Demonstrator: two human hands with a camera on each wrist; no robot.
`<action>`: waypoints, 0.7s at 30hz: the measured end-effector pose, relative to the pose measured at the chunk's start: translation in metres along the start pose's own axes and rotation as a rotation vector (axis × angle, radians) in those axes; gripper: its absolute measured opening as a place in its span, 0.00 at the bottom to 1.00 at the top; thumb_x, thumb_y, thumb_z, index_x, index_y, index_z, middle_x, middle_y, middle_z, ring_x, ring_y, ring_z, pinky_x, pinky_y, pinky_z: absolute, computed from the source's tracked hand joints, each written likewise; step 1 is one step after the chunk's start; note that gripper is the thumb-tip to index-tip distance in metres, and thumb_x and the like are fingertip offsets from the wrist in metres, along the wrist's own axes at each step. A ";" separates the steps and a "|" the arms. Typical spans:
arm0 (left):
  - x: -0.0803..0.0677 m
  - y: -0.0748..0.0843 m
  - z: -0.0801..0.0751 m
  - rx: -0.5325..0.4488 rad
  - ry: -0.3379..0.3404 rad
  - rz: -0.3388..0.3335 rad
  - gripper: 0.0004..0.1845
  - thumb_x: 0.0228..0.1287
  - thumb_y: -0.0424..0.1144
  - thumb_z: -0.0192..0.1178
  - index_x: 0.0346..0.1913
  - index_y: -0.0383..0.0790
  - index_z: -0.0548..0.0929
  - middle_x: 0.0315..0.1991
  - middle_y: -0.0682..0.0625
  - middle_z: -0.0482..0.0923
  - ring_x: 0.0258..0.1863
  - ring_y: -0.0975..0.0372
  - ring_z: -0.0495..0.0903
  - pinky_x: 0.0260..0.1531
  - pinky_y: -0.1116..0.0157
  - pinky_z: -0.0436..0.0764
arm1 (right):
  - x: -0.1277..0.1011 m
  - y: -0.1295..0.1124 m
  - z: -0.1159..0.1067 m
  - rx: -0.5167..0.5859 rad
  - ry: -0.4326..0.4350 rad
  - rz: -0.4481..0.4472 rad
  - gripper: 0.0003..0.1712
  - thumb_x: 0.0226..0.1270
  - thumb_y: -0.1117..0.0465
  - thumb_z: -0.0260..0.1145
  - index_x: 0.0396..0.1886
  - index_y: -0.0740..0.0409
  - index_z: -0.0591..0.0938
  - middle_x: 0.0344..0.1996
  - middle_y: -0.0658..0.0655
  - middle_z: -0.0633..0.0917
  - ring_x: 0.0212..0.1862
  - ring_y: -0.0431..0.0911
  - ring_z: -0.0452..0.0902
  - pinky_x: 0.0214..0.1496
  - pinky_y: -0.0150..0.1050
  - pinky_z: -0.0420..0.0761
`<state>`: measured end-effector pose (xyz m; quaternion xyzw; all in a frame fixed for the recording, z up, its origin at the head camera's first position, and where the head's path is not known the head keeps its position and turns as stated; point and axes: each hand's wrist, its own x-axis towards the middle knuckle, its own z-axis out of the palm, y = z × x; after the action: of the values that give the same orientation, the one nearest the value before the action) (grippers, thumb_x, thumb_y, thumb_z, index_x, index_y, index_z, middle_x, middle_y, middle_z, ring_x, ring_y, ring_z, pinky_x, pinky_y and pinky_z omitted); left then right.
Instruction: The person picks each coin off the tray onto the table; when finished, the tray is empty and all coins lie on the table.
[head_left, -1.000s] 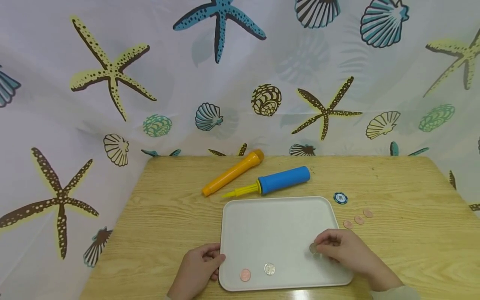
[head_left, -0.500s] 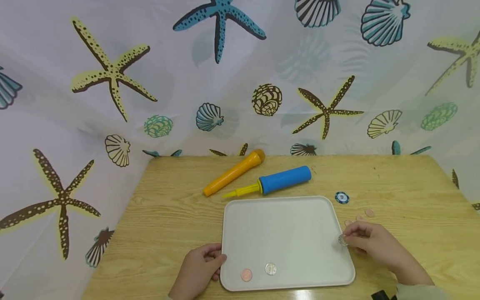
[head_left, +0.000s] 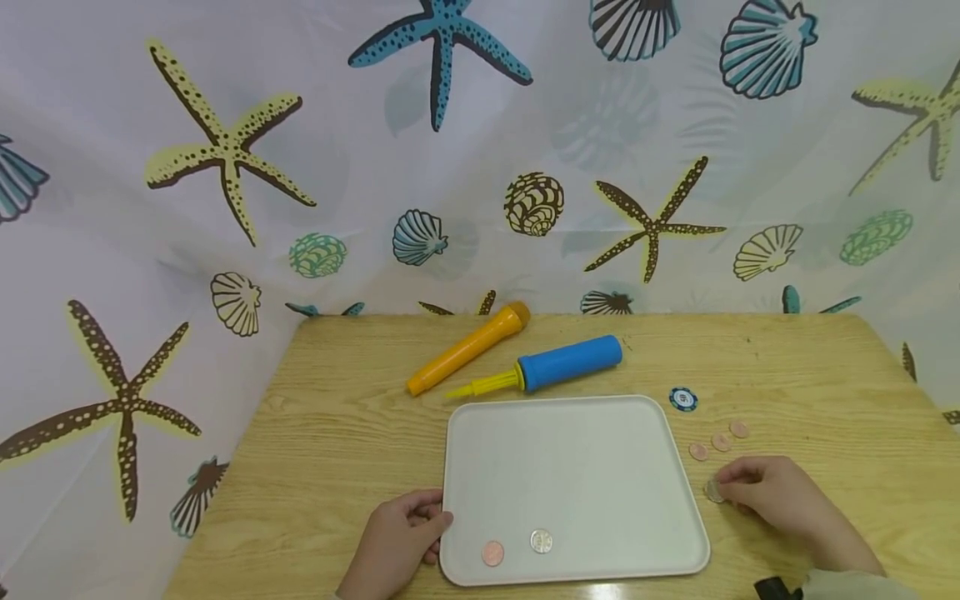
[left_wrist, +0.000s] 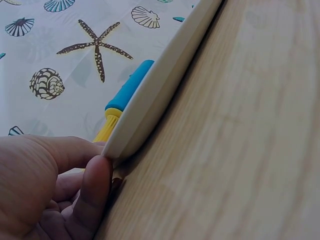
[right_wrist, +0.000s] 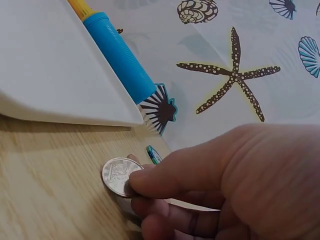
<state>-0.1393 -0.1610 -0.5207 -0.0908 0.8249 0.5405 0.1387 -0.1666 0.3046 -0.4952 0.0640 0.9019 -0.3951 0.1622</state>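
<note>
Largest first: behind your work spreads one white cloth (head_left: 465, 150), smooth with soft creases and printed with starfish and shells, then one wood-grained table (head_left: 337, 425). On it lies one white tray (head_left: 570, 483), rectangular, with rounded corners and a low raised rim. Just beyond its far edge you have one blue pump (head_left: 572, 363), a plastic-looking cylinder with a ribbed yellow nozzle, and one orange microphone (head_left: 465, 350), glossy and round-headed, lying aslant. Of your two hands, the left hand (head_left: 397, 537) pinches the tray's left edge between thumb and curled fingers; the right hand (head_left: 772, 493) grips a coin between thumb and forefinger. Right of the tray sits one round chip (head_left: 683, 399), blue and white, and near it a slanting row of three copper coins (head_left: 721, 442). Inside the tray, toward your side, lie one copper coin (head_left: 492, 552) and one silver coin (head_left: 541, 541). Your held silver coin (right_wrist: 116, 176), shiny with raised markings, tilts low above or against the wood; I cannot tell which. One second ago it was over the tray; now it is outside the right rim, and your left hand has kept its place.
</note>
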 end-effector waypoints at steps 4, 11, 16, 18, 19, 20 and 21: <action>0.000 0.000 0.000 0.006 0.000 -0.007 0.24 0.65 0.39 0.68 0.60 0.28 0.80 0.36 0.48 0.79 0.25 0.62 0.81 0.24 0.65 0.86 | 0.001 -0.001 0.003 -0.093 0.021 -0.018 0.13 0.67 0.56 0.70 0.43 0.61 0.87 0.29 0.50 0.84 0.33 0.44 0.74 0.32 0.35 0.75; -0.002 0.002 0.001 0.005 0.000 -0.005 0.24 0.66 0.38 0.68 0.60 0.28 0.80 0.35 0.48 0.79 0.24 0.62 0.81 0.24 0.66 0.85 | 0.002 -0.004 0.006 -0.152 0.050 -0.026 0.14 0.66 0.55 0.70 0.42 0.61 0.87 0.33 0.50 0.85 0.36 0.45 0.74 0.37 0.38 0.74; -0.002 0.002 0.001 0.006 -0.004 -0.001 0.24 0.66 0.39 0.68 0.60 0.28 0.80 0.35 0.48 0.79 0.24 0.62 0.80 0.24 0.66 0.85 | 0.003 -0.003 0.009 -0.176 0.064 -0.026 0.12 0.66 0.56 0.70 0.40 0.60 0.87 0.32 0.50 0.84 0.35 0.45 0.74 0.36 0.38 0.74; -0.002 0.001 0.001 0.007 -0.003 0.003 0.24 0.66 0.39 0.68 0.60 0.28 0.80 0.35 0.48 0.79 0.24 0.62 0.81 0.24 0.65 0.85 | 0.003 -0.003 0.010 -0.183 0.070 -0.035 0.11 0.66 0.56 0.70 0.39 0.59 0.87 0.32 0.50 0.85 0.35 0.45 0.75 0.36 0.38 0.74; -0.002 0.001 0.001 0.007 -0.002 0.003 0.24 0.66 0.39 0.68 0.60 0.28 0.80 0.35 0.48 0.79 0.24 0.62 0.81 0.24 0.66 0.85 | 0.004 -0.003 0.010 -0.187 0.072 -0.038 0.10 0.66 0.56 0.70 0.39 0.59 0.87 0.32 0.49 0.85 0.35 0.45 0.75 0.36 0.38 0.74; -0.001 0.001 0.001 0.008 0.000 0.002 0.24 0.66 0.39 0.68 0.60 0.28 0.80 0.35 0.48 0.80 0.24 0.62 0.81 0.24 0.66 0.85 | 0.004 -0.004 0.010 -0.192 0.074 -0.042 0.09 0.66 0.56 0.70 0.38 0.59 0.87 0.32 0.49 0.85 0.35 0.45 0.75 0.36 0.38 0.74; -0.001 0.001 0.001 0.008 0.001 0.001 0.24 0.66 0.39 0.68 0.60 0.28 0.80 0.35 0.48 0.80 0.24 0.62 0.81 0.24 0.66 0.85 | 0.004 -0.004 0.010 -0.194 0.076 -0.044 0.09 0.66 0.57 0.70 0.38 0.58 0.87 0.31 0.49 0.85 0.35 0.45 0.75 0.36 0.38 0.75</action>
<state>-0.1383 -0.1596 -0.5193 -0.0900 0.8272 0.5372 0.1382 -0.1689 0.2941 -0.5003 0.0430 0.9426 -0.3067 0.1247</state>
